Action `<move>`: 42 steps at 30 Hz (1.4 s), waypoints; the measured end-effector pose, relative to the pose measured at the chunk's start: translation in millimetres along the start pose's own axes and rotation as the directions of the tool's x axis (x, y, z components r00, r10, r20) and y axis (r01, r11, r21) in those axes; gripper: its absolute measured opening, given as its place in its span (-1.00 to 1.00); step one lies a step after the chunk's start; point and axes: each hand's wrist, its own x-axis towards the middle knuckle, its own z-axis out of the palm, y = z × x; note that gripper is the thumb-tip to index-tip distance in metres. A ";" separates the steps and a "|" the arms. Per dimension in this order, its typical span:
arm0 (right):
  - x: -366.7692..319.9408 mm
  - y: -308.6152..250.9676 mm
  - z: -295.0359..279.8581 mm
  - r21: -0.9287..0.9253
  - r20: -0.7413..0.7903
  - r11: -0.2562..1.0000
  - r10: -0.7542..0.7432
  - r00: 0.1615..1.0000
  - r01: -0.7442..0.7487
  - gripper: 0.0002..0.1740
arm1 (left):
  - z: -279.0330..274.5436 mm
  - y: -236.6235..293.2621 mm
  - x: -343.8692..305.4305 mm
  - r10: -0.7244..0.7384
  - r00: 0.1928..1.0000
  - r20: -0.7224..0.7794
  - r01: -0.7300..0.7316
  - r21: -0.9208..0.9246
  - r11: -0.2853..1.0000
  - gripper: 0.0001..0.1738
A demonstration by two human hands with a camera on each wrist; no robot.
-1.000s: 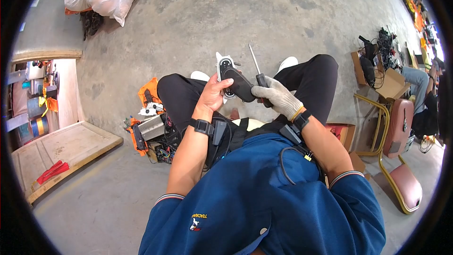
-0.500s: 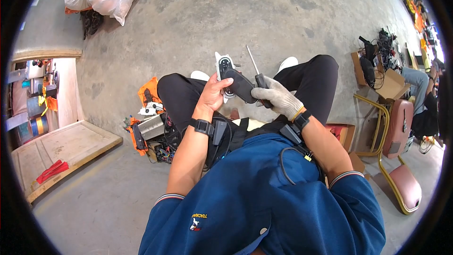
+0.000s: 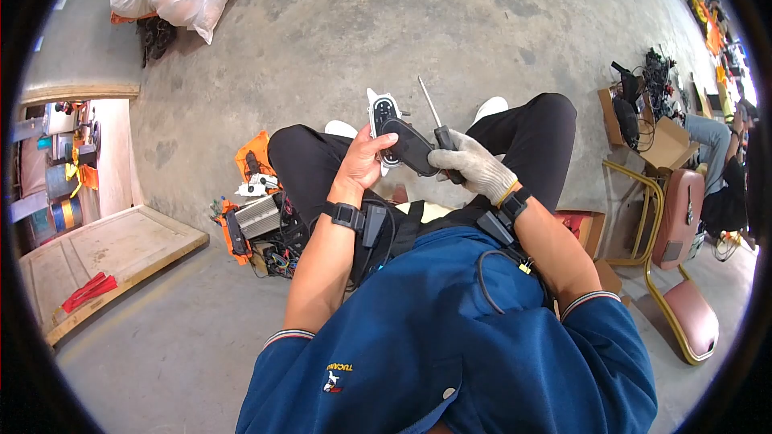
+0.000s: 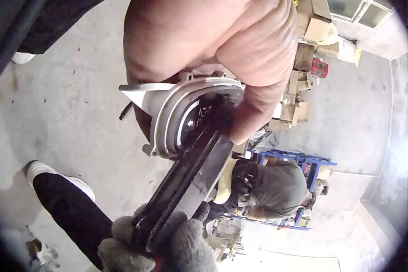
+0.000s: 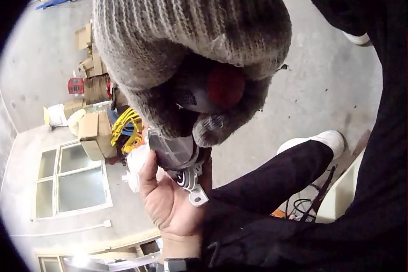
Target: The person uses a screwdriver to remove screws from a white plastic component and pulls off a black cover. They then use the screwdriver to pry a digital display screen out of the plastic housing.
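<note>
My bare left hand (image 3: 359, 159) grips a pale metal housing (image 3: 386, 104) with a dark inside, its thumb pressing on a flat black oval cover (image 3: 414, 149). The cover lies at a slant across the housing and leaves the far part uncovered. My right hand (image 3: 476, 167), in a grey knitted glove, holds a screwdriver (image 3: 444, 138) by its black handle, the shaft pointing up and away. In the right wrist view the handle's red end (image 5: 226, 87) shows within the curled glove. Gloved fingers (image 4: 185, 246) also pinch the cover's near end in the left wrist view.
Left of my legs lies a heap of orange parts, metal and wires (image 3: 261, 217). A wooden panel (image 3: 121, 249) carries red gloves (image 3: 88, 292). On the right are a pink chair (image 3: 679, 217) and open cardboard boxes (image 3: 671, 145). Another person (image 4: 280, 186) bends over at the back.
The screwdriver's tip has swung slightly left, and the gloved hand has shifted a little with the handle. The left hand and housing have hardly moved.
</note>
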 end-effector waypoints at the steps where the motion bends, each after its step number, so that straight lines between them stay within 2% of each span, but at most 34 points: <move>1: -0.2 -0.5 0.2 0.001 -0.002 1.000 -0.001 1.000 0.001 -0.47 | -0.8 -0.3 0.3 0.000 1.000 -0.007 0.000 0.002 1.000 -0.63; 16: -5.5 -9.4 3.2 0.009 0.011 0.999 0.044 0.999 -0.045 -0.53 | -5.2 -1.5 1.7 -0.025 1.000 0.012 0.025 -0.006 1.000 -0.61; 26: 4.1 6.2 -1.0 0.010 0.004 1.000 0.018 1.000 -0.018 -0.56 | -8.3 -1.2 1.8 -0.055 0.998 0.026 0.055 0.020 0.998 -0.64; 32: 0.5 -0.4 0.1 0.030 0.004 0.999 0.040 0.999 -0.040 -0.58 | 1.6 0.8 -1.6 -0.045 0.999 0.001 0.045 -0.024 0.999 -0.63; 34: -3.9 -7.9 1.7 0.020 0.019 0.993 0.115 0.993 -0.115 -0.60 | -3.5 -0.4 -0.3 -0.050 0.999 0.008 0.050 -0.013 0.999 -0.63; 42: 5.5 11.9 -1.3 0.037 0.012 0.999 0.023 1.000 -0.023 -0.59 | -10.9 -4.1 3.0 -0.041 0.999 0.007 0.041 0.038 0.998 -0.60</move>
